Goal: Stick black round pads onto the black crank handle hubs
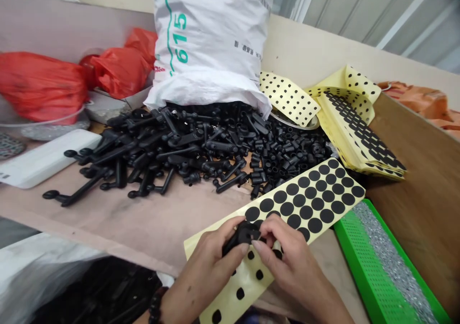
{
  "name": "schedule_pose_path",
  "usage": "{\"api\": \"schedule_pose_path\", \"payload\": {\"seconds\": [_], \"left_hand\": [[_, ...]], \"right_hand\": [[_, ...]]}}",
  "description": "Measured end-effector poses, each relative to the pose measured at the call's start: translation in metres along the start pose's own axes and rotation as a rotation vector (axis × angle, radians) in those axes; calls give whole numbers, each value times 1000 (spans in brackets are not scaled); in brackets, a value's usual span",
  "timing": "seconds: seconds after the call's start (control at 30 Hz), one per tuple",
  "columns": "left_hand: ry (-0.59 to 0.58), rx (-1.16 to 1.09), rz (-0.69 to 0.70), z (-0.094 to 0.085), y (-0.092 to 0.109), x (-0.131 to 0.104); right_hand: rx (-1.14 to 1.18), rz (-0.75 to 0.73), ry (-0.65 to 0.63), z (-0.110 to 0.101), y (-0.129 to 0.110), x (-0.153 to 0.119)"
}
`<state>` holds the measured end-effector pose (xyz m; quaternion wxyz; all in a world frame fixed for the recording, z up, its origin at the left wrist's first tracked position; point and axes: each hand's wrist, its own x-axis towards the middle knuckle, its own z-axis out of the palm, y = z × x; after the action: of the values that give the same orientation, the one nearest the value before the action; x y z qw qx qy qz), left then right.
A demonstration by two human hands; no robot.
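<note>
2 hands [257, 245] on black part [247, 233], above sticker sheet's [300, 206] edge.

1 head-worn view; forward and down

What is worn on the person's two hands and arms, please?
The left hand has a dark bracelet of round beads at the wrist. The right hand shows nothing worn. No gloves or rings can be seen, and no sleeves show on the forearms.
</note>
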<state>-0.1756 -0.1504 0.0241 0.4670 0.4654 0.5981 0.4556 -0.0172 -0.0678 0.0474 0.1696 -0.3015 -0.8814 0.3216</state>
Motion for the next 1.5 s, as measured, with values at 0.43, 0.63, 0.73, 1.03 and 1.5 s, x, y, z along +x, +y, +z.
{"api": "schedule_pose_path", "payload": {"seconds": [0.43, 0.63, 0.73, 1.03, 1.5], "left_hand": [[123, -39, -27, 2, -5, -4], [97, -81, -9, 1, -4, -7], [103, -57, 18, 1, -5, -8], [129, 28, 35, 3, -4, -10], [74, -72, -44, -2, -6, -13]], "right_hand": [[-157, -368, 285, 32, -16, -2], [41, -217, 289, 31, -14, -3], [49, -220, 326, 31, -13, -4], [131, -180, 386, 31, -14, -2], [201, 62, 155, 26, -8, 0]]}}
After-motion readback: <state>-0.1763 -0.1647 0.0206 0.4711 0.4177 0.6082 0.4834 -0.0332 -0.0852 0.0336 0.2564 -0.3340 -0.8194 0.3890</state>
